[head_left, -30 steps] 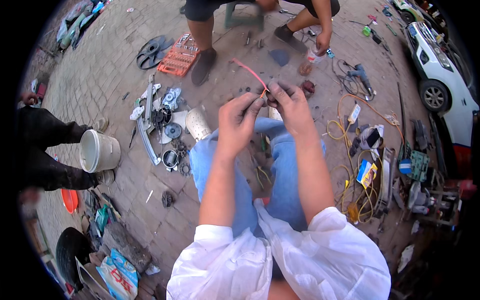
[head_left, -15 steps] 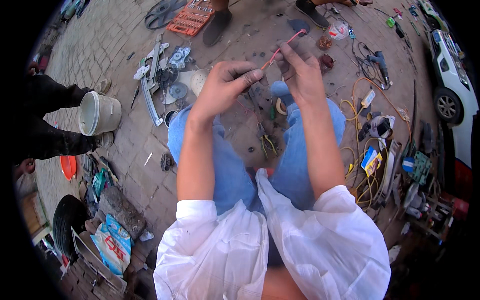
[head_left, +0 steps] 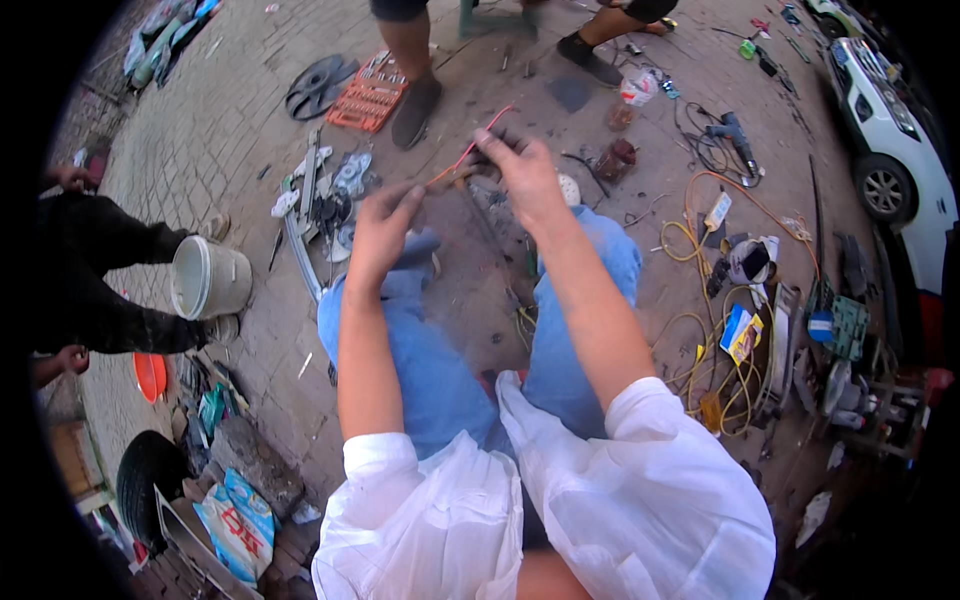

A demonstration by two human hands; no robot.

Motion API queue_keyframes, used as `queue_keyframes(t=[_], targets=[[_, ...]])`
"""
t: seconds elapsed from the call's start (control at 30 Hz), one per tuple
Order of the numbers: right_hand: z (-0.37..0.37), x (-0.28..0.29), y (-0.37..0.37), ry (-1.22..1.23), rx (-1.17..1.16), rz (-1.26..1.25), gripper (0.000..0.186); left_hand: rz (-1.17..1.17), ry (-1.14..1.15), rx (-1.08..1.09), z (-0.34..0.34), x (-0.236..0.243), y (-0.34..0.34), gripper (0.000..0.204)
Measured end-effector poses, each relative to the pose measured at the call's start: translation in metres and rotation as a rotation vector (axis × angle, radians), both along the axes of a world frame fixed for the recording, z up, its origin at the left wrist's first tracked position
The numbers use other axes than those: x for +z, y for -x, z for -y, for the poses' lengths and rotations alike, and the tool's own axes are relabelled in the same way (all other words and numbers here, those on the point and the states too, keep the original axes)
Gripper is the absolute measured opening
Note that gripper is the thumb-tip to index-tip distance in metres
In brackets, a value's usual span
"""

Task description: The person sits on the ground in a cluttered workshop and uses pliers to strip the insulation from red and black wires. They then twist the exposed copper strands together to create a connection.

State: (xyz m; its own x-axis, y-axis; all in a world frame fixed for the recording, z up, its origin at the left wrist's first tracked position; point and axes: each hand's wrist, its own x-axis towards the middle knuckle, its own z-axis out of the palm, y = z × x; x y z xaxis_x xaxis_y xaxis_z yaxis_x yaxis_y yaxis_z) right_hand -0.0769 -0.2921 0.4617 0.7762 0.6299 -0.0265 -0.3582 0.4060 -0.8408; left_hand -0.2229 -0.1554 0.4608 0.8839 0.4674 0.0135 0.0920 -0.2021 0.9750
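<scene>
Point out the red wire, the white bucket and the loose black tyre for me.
Red wire [head_left: 464, 157]: head view, its middle stretch.
White bucket [head_left: 228, 285]: head view, outer wall.
Loose black tyre [head_left: 146, 482]: head view, dark side.

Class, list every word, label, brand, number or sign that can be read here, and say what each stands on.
Bag, blue and white: large red characters, not copied out here.
Packet, blue and yellow: print too small to read.
White block by the cords: any marks too small to read.
Wire: no print can be made out.
</scene>
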Motion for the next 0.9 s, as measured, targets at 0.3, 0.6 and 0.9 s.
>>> queue_keyframes(t=[0.3,0.6,0.9], targets=[[-0.007,0.005,-0.003,0.229,-0.352,0.198,0.015,-0.102,-0.042,0.019,0.039,-0.027,-0.041,0.021],[0.016,0.018,-0.035,0.12,-0.203,0.013,0.016,-0.021,0.098,0.035,0.054,-0.023,-0.054,0.025],[0.026,0.016,-0.042,0.036,-0.166,-0.06,0.012,-0.053,0.275,-0.049,0.047,0.009,-0.032,0.029]])
